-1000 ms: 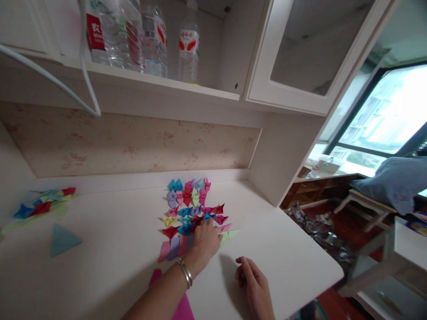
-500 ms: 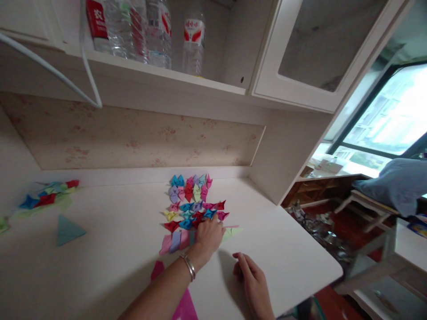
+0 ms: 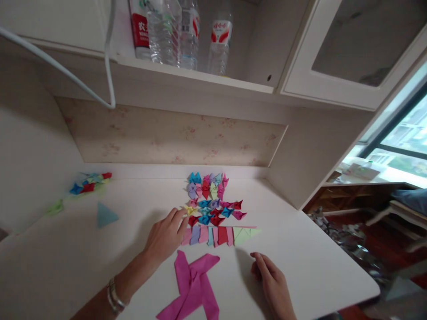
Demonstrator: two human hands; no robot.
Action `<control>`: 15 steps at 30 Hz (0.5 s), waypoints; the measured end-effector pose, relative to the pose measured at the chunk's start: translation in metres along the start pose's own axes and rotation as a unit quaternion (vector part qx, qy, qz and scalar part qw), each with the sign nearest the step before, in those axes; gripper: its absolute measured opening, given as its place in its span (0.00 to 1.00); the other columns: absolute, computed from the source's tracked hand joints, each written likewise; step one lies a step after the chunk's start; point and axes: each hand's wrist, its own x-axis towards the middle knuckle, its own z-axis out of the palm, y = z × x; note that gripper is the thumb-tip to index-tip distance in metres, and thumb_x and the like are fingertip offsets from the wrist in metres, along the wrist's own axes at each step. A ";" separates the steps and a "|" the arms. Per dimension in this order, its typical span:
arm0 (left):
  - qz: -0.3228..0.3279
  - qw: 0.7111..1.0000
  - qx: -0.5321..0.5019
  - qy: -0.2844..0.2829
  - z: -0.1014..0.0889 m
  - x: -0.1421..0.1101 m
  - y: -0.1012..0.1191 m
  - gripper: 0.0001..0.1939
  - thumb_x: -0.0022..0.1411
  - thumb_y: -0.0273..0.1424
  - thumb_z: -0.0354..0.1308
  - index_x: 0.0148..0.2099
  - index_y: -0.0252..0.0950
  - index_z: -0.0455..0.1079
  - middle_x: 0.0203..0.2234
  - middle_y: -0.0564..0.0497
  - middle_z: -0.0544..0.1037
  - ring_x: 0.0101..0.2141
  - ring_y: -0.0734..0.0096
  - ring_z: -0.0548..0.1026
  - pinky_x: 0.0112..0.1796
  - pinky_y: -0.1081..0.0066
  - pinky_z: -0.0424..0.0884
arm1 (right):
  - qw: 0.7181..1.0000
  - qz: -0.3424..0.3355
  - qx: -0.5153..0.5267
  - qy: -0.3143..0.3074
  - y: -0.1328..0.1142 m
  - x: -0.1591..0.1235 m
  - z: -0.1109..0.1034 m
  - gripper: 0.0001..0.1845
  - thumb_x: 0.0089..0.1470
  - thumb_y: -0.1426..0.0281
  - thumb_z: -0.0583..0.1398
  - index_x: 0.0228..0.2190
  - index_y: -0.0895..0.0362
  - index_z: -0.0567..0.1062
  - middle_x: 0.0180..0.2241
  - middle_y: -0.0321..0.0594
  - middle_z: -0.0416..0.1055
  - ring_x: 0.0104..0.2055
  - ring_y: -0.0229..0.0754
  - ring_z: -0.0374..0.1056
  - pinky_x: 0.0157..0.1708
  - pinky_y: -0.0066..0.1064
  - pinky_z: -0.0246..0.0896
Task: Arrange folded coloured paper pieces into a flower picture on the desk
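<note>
My left hand point(image 3: 167, 233) reaches over the desk with its fingers apart. Its fingertips are at the left edge of a yellow folded paper piece point(image 3: 190, 210) and seem to touch it. That piece sits among rows of small origami shapes in blue, red, pink and purple, such as a blue one point(image 3: 227, 212). Below them lies a row of flat folded strips, with a red strip point(image 3: 222, 236) and a pale green folded sheet point(image 3: 245, 234). A large magenta paper pinwheel point(image 3: 195, 284) lies nearest me. Curled, my right hand point(image 3: 271, 280) rests on the desk, right of the pinwheel.
A blue-green paper triangle point(image 3: 106, 215) and a small pile of coloured origami point(image 3: 89, 182) lie at the left. Clear plastic bottles point(image 3: 220, 44) stand on the shelf above. A white cable point(image 3: 110, 80) hangs at upper left. The desk's rounded corner point(image 3: 375, 291) is at right.
My left hand has moved from the right part of the origami rows to their left end, uncovering the strips and pinwheel. My right hand stays curled. The view has turned left.
</note>
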 end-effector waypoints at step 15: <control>-0.132 0.978 -0.130 -0.099 0.029 -0.052 -0.092 0.07 0.61 0.34 0.53 0.35 0.38 0.70 0.25 0.52 0.76 0.29 0.69 0.75 0.29 0.73 0.60 | 0.883 -0.310 -0.208 -0.285 -0.132 -0.035 0.168 0.21 0.63 0.63 0.48 0.28 0.55 0.76 0.24 0.37 0.74 0.25 0.38 0.68 0.28 0.26 0.58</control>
